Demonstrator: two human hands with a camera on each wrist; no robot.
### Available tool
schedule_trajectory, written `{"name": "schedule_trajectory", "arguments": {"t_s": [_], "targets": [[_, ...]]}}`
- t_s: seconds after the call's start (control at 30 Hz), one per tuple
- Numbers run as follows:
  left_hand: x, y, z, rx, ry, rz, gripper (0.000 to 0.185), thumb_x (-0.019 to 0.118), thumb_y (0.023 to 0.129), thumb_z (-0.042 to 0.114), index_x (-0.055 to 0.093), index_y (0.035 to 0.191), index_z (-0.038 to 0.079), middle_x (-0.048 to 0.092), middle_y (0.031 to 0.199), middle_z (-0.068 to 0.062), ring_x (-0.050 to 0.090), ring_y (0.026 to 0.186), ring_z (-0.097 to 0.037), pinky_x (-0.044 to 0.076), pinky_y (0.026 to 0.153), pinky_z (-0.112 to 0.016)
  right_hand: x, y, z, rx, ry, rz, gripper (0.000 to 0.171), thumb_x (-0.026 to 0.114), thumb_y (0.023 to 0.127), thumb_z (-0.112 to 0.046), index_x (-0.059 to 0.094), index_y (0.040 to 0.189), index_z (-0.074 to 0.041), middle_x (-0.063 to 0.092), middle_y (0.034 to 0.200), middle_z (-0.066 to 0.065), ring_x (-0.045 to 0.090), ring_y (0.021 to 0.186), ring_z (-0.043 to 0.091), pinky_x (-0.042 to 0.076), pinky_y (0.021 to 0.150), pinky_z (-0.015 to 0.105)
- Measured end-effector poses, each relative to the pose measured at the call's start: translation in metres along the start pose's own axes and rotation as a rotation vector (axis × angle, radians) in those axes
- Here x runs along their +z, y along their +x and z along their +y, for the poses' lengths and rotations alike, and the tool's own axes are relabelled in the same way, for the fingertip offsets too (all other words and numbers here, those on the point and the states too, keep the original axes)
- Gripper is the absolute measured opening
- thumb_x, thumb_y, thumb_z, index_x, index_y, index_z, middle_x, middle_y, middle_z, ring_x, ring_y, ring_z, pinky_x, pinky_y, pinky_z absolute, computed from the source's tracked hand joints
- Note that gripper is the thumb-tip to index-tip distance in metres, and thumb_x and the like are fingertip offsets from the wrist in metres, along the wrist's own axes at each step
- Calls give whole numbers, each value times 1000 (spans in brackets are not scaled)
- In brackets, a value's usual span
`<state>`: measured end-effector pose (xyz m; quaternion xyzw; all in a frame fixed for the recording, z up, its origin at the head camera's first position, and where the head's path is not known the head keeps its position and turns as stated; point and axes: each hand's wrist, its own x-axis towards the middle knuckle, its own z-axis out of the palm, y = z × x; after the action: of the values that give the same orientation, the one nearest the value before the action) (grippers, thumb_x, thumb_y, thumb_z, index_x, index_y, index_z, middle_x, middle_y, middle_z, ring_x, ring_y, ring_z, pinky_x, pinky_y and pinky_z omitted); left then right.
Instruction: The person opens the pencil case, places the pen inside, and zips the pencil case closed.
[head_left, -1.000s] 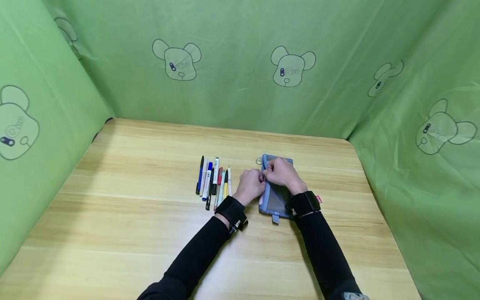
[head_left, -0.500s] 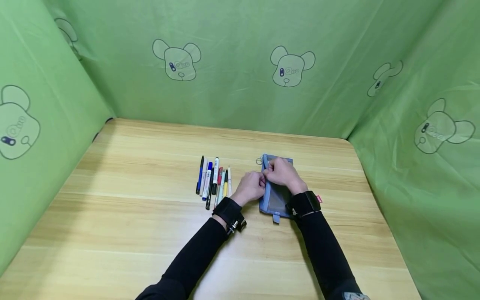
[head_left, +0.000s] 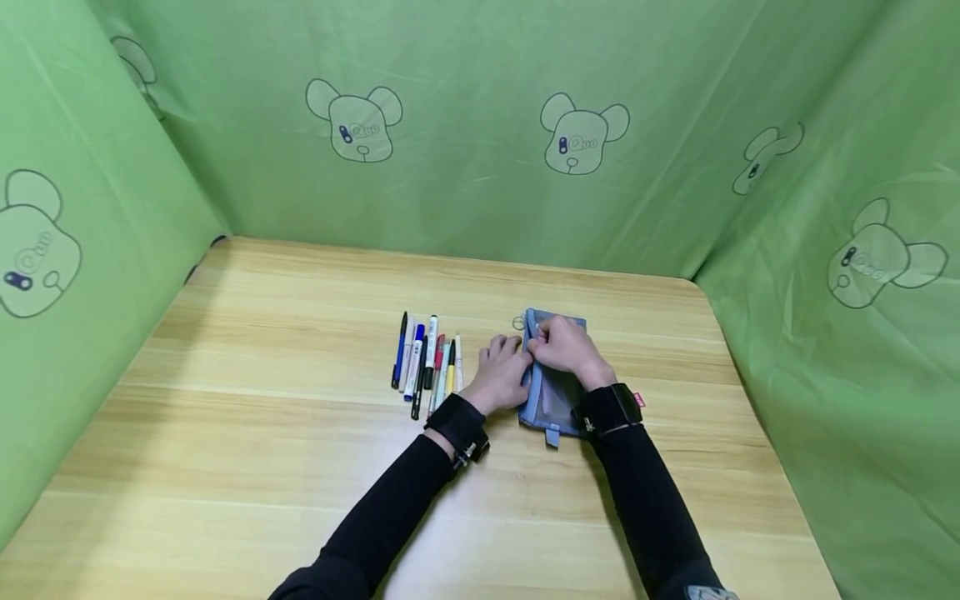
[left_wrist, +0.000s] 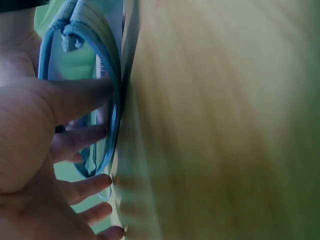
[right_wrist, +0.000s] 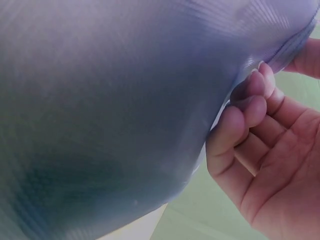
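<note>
Pinching the left edge of the pouch (head_left: 556, 398), the right hand (head_left: 564, 344) should lift gently while the left hand (head_left: 497, 375), fingers spread, steadies it.

Pouch (head_left: 557, 397) — partly behind right grip (head_left: 562, 343)

The left hand (head_left: 498, 377) has straightened its fingers (left_wrist: 82, 189) at the pouch (head_left: 555, 402).

Wood-grain table (head_left: 225, 467), green cloth walls (head_left: 465, 212) around it, printed bear-head outlines (head_left: 362, 146)
</note>
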<state>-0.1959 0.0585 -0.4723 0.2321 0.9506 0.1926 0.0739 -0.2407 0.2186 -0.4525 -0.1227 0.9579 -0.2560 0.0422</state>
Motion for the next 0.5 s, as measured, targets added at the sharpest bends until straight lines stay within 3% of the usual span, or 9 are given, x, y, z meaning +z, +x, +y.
{"name": "schedule_trajectory", "arguments": {"t_s": [0.17, 0.33, 0.5], "targets": [[0, -1, 2, 5, 75, -92, 48, 63, 97, 32, 57, 142, 16, 28, 166, -17, 22, 153, -42, 29, 119, -62, 0, -1, -1, -6, 12, -1, 29, 62, 87, -20, 51, 62, -15, 47, 59, -3, 47, 57, 16, 36, 59, 28], [-1, 1, 3, -38, 118, -191, 54, 54, 102, 35, 44, 154, 23, 10, 172, -14, 8, 159, -40, 14, 124, -67, -2, -1, -1, 1, 23, -6, 28, 61, 88, -19, 50, 62, -14, 46, 59, -3, 46, 56, 16, 36, 58, 27], [0, 5, 5, -52, 126, -240, 66, 51, 103, 42, 30, 160, 19, -1, 173, -12, 0, 160, -37, 10, 126, -65, -2, -1, -2, -2, 29, -21, 29, 60, 89, -20, 49, 62, -15, 44, 58, -4, 44, 54, 14, 35, 56, 26]]}}
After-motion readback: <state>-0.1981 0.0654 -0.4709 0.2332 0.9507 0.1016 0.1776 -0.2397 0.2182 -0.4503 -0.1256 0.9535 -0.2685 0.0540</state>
